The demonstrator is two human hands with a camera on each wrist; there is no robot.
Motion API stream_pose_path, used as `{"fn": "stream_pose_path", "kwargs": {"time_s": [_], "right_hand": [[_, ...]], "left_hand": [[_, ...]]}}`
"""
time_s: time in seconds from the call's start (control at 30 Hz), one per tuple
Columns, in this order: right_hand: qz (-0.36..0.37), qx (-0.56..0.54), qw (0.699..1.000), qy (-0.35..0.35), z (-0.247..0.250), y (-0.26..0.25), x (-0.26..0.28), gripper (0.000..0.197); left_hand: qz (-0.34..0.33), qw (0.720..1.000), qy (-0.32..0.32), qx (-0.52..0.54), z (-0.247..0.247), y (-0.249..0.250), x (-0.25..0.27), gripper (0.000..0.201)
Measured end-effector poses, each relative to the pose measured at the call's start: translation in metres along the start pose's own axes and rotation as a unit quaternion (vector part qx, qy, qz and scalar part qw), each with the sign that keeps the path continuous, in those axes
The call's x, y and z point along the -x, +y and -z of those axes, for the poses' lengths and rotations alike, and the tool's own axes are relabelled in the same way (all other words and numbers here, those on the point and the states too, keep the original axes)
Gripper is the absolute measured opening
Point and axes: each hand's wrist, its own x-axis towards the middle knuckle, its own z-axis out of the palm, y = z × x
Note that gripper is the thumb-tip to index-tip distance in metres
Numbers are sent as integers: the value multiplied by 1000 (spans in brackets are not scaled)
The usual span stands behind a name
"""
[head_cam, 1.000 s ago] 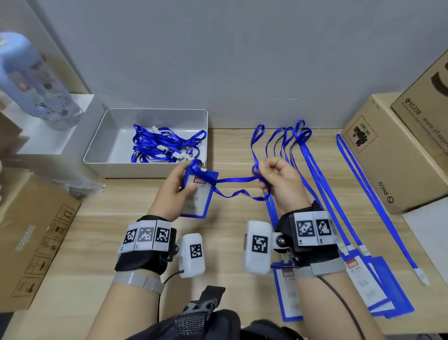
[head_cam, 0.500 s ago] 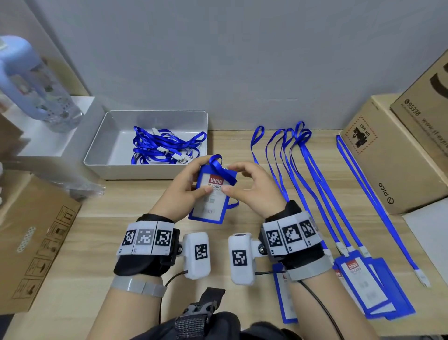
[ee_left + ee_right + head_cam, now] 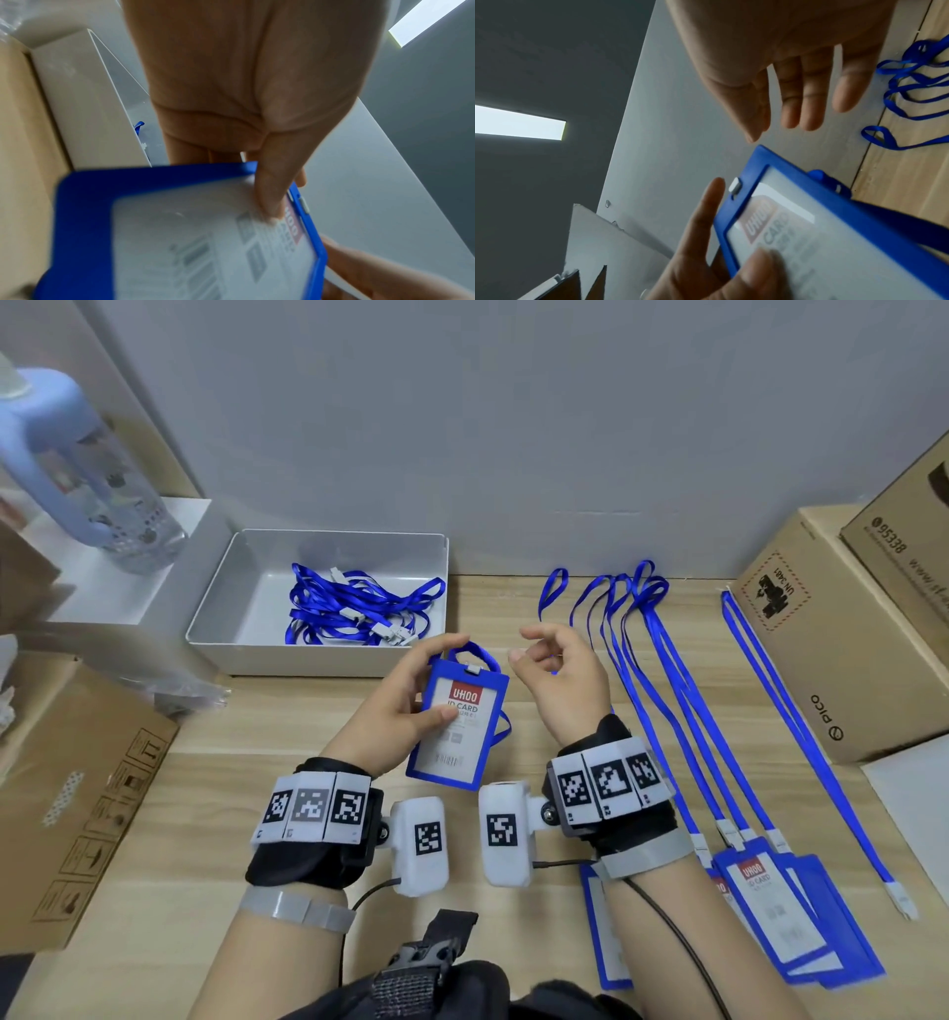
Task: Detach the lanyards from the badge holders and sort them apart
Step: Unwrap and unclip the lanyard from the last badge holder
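Note:
My left hand [image 3: 405,695] grips a blue badge holder [image 3: 459,726] with a white ID card, thumb pressed on its face [image 3: 270,194], fingers behind it. Its blue lanyard [image 3: 480,654] is still clipped at the top edge and loops behind the holder. My right hand [image 3: 557,670] hovers just right of the holder's top, fingers loosely bent [image 3: 805,101], holding nothing. A white tray [image 3: 221,629] at the back left holds several detached lanyards [image 3: 354,608].
Several lanyards [image 3: 662,670] with badge holders [image 3: 780,911] attached lie stretched out on the wooden table at right. Cardboard boxes [image 3: 842,639] stand at the far right, another box [image 3: 67,793] at left. A blue bottle [image 3: 77,469] stands on a white shelf, back left.
My right hand let go of the stretched lanyard, came to the holder's top, then drew back slightly to the right. The left hand turned the holder upright, facing me.

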Motion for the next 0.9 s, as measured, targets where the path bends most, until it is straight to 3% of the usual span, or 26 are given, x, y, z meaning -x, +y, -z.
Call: {"fn": "stream_pose_path", "kwargs": {"time_s": [0.07, 0.17, 0.27, 0.47, 0.7, 0.8, 0.9], "right_hand": [[0, -15, 999, -52, -3, -4, 3, 7], [-24, -13, 992, -127, -7, -7, 5, 14], [-34, -64, 986, -153, -8, -8, 7, 14], [17, -93, 987, -132, -5, -7, 6, 33], [17, -70, 989, -125, -3, -8, 8, 28], [39, -10, 992, -117, -5, -9, 8, 30], [74, 66, 991, -94, -6, -11, 9, 18]], "left_hand": [[-3, 1000, -4, -1, 0, 1, 1, 62], [-12, 1000, -11, -2, -2, 2, 1, 59], [-11, 1000, -18, -8, -4, 2, 0, 58], [2, 1000, -25, -8, -5, 2, -1, 59], [11, 999, -34, -20, -3, 4, 0, 61], [1, 999, -39, 2, -6, 5, 0, 63], [8, 999, -42, 18, -7, 3, 0, 61]]}}
